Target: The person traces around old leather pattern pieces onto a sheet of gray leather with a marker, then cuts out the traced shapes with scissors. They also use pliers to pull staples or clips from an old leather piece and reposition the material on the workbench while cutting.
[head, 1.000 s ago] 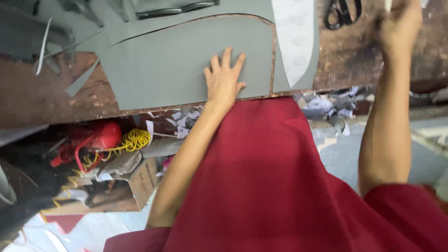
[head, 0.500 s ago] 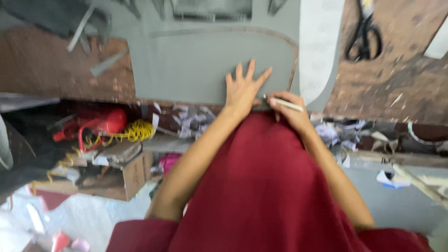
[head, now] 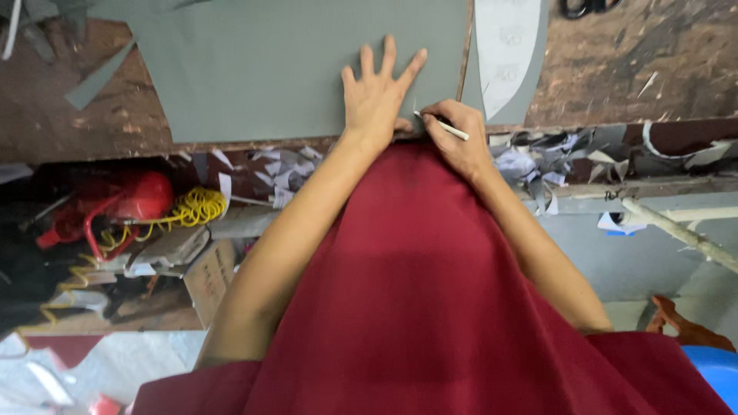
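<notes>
My left hand point(head: 378, 96) lies flat with fingers spread on a large grey sheet point(head: 284, 65) that covers the worn brown table point(head: 615, 69). My right hand point(head: 455, 138) grips a thin white marking pencil point(head: 441, 127), its tip at the sheet's near edge right beside my left thumb. A white curved pattern piece point(head: 501, 54) rests on a grey strip just right of the sheet. My dark red garment point(head: 430, 307) fills the lower frame.
Black scissors point(head: 580, 8) lie at the table's far right top. Grey offcuts point(head: 96, 77) sit at the left. Below the table edge are paper scraps point(head: 538, 165), a red tool with yellow coiled hose point(head: 154, 204), a cardboard box point(head: 207, 280) and a blue seat point(head: 711, 369).
My right hand came back from the far right of the table holding the white pencil and settled beside my left hand at the sheet's near edge. The left hand stayed pressed on the sheet.
</notes>
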